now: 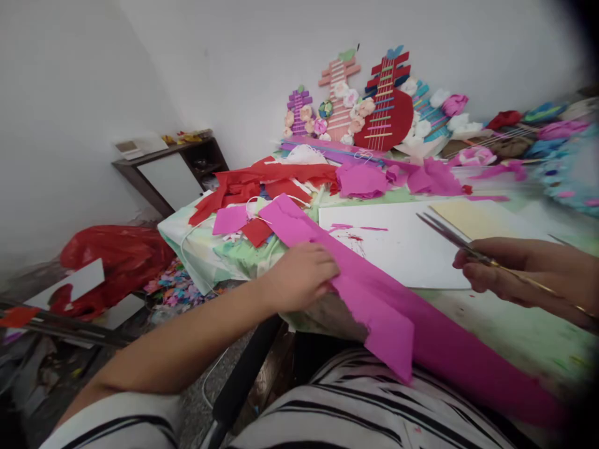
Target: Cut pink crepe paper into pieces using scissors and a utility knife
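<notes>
My left hand [304,275] is closed on a long strip of magenta crepe paper [393,293] near the table's front edge. One layer with a ragged edge hangs below my fingers toward my lap, and the rest runs off to the lower right. My right hand [519,271] is wrapped round a pair of scissors [486,259] with gold-coloured handles. Their metal blades point left, over the white board [397,249], apart from the paper. Thin magenta scraps [358,227] lie on that board.
Red crepe paper [281,178] and magenta pieces [362,181] are heaped at the back. Paper-flower craft instruments [384,112] lean on the wall. A yellowish sheet [477,221] lies on the right. Left of the table are a dark cabinet [173,174] and a red plastic bag [116,255].
</notes>
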